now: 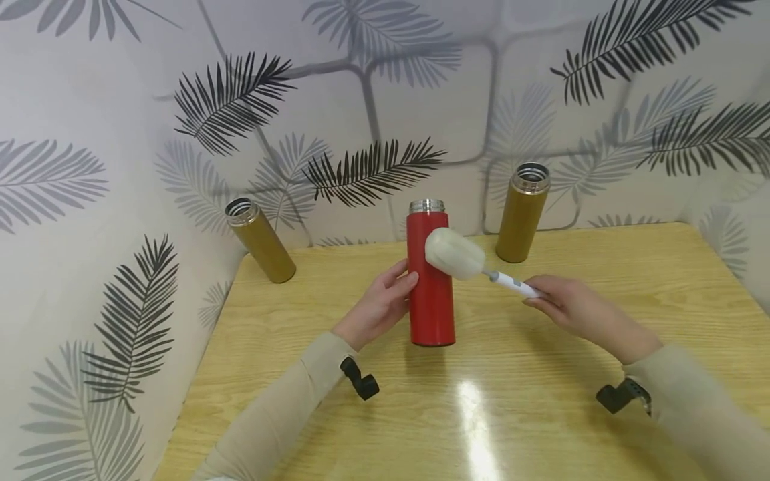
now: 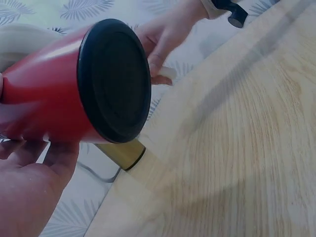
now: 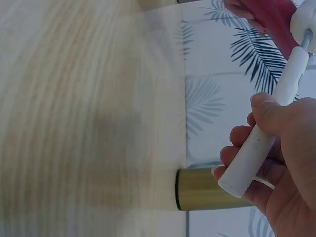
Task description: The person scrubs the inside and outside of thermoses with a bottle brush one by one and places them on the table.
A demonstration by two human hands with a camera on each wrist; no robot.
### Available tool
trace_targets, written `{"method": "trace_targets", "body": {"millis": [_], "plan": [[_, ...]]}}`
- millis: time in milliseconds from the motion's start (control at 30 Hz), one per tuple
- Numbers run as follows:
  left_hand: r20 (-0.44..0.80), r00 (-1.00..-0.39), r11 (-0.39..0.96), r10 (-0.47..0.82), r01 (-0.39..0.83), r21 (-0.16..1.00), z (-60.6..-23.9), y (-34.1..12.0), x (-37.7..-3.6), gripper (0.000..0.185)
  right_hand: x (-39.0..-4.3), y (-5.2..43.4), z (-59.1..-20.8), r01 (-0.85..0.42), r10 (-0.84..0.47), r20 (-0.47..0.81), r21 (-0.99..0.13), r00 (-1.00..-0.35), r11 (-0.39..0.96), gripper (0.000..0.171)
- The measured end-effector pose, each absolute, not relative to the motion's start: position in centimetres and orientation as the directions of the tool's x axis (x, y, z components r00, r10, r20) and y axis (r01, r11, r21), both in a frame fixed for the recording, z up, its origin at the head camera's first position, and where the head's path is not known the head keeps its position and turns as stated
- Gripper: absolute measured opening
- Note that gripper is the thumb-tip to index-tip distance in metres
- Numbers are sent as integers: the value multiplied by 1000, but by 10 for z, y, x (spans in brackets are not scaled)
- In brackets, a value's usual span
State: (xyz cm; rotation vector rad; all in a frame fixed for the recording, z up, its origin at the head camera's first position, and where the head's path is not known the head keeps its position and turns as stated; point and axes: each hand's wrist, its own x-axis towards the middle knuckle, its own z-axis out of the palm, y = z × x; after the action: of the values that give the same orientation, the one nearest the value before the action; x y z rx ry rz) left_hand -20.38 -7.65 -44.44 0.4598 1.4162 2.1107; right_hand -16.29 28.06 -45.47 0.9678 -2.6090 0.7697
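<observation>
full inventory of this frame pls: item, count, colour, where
red flask: 1, red body, steel rim, black base, no lid; upright at table centre
gold flasks: 2, gold, no lids; one at the back left corner, leaning in the head view, one at the back right by the wall
bottle brush: 1, cream sponge head, white handle; head in front of the red flask's upper part
table: 1, light wood grain
wall covering: pale, with black and grey leaf print, behind and to the left
wrist mounts: 2, black, one on each wrist
left hand: grips the red flask's side; beige sleeve
right hand: holds the brush handle; beige sleeve
</observation>
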Motion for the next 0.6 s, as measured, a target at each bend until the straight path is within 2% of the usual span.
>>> {"method": "trace_targets", "body": {"millis": [133, 367, 600], "plan": [[-24, -799, -307, 601, -258, 916, -441, -77, -205, 51, -159, 279, -459, -660, -543, 376, -394, -751, 639, 22], [-34, -839, -305, 543, -235, 923, -437, -80, -210, 51, -154, 280, -468, -727, -599, 415, -339, -685, 597, 27], [11, -861, -395, 509, -222, 891, -435, -81, -218, 48, -148, 282, -475, -759, -638, 416, -275, -647, 590, 31]]}}
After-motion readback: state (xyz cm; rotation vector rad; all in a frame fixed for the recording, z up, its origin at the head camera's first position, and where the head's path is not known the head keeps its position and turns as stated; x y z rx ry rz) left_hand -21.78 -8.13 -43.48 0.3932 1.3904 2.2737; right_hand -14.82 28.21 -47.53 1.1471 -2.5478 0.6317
